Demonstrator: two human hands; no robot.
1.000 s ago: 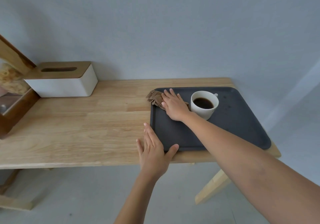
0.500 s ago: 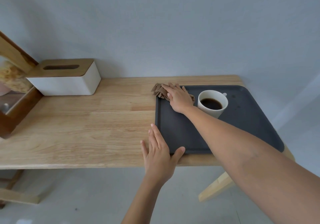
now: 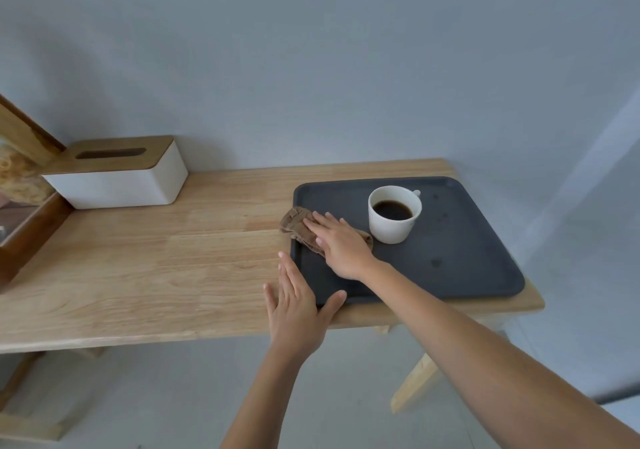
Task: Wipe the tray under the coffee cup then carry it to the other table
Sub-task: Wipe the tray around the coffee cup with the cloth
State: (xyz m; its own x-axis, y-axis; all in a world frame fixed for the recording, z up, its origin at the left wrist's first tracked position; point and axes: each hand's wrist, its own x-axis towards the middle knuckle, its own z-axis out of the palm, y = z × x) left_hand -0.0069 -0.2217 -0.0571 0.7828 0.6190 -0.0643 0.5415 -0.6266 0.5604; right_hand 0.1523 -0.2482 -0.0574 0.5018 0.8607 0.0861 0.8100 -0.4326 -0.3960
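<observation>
far left, at nine o'clock: a wooden frame (image 3: 20, 213) cut off by the edge, then a white tissue box (image 3: 117, 174) with a wooden lid, resting on the tabletop (image 3: 138, 268) well apart from everything else.

nearer the middle, at six o'clock of the tabletop: the left hand (image 3: 296, 304), flat and open, gripping nothing, fingers spread on the wood with the thumb touching the near left corner of the tray (image 3: 467, 275). read as bracing the tray against sliding.

just right of that, at about nine o'clock on the tray: a crumpled brown cloth (image 3: 298, 223), partly over the tray's left rim and onto the tabletop. pressed down under the right hand (image 3: 341, 244), palm flat, fingers extended; no closed grip, only pressure from above.

further right, toward twelve o'clock of the tray: the coffee cup (image 3: 394, 214), white, upright, holding dark coffee, handle pointing away. stood directly on the tray, just beside the cloth's right end.

right half of the tray, around three o'clock: several dark spots (image 3: 436, 263) visible on the surface.

judged as mid-wipe: left side being worked, right side apparently not yet cleaned, the patch under the cup untouched. left to do: the rest of the wiping, then the carry to the other table, which was not in view.
</observation>
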